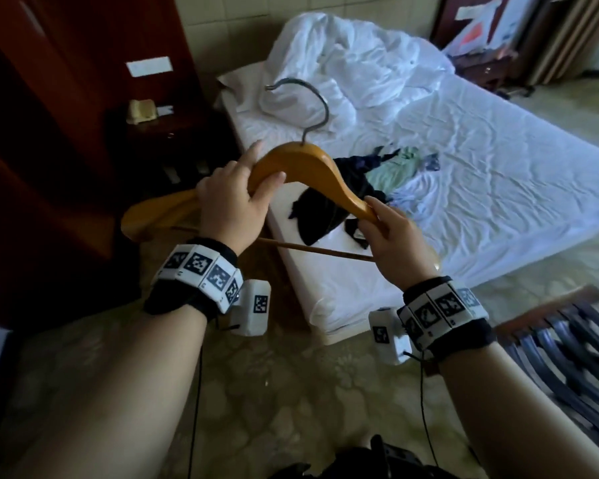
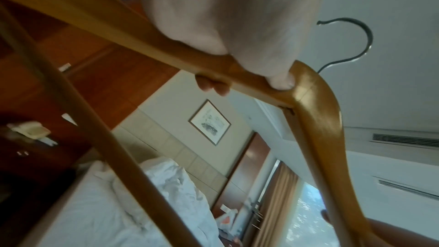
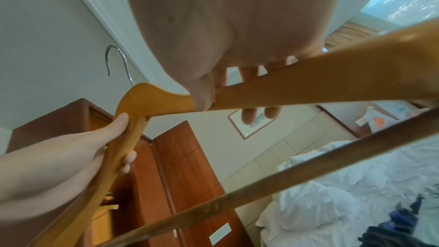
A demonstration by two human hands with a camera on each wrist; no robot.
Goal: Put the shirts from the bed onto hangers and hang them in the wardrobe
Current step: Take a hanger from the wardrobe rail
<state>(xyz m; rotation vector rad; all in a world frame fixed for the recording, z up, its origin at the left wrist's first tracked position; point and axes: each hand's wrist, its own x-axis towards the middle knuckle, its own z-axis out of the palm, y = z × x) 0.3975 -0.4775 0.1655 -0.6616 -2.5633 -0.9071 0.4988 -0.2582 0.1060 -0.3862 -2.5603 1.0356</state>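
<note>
I hold a wooden hanger [image 1: 305,164] with a metal hook [image 1: 312,105] in both hands above the floor beside the bed [image 1: 498,188]. My left hand [image 1: 234,198] grips its left shoulder, thumb across the front and index finger raised. My right hand [image 1: 388,233] grips the right shoulder near its end. The left wrist view shows the hanger [image 2: 316,115] with my left thumb [image 2: 282,82] pressed on it; the right wrist view shows the hanger [image 3: 308,85] with my right fingers [image 3: 247,115] curled round it. On the bed lie a dark shirt [image 1: 329,205] and a pale green shirt [image 1: 395,171].
A crumpled white duvet [image 1: 353,63] fills the head of the bed. A dark nightstand [image 1: 166,140] with a telephone [image 1: 142,111] stands left of it, beside the red-brown wardrobe [image 1: 63,98]. A slatted wooden rack [image 1: 567,344] sits at the lower right.
</note>
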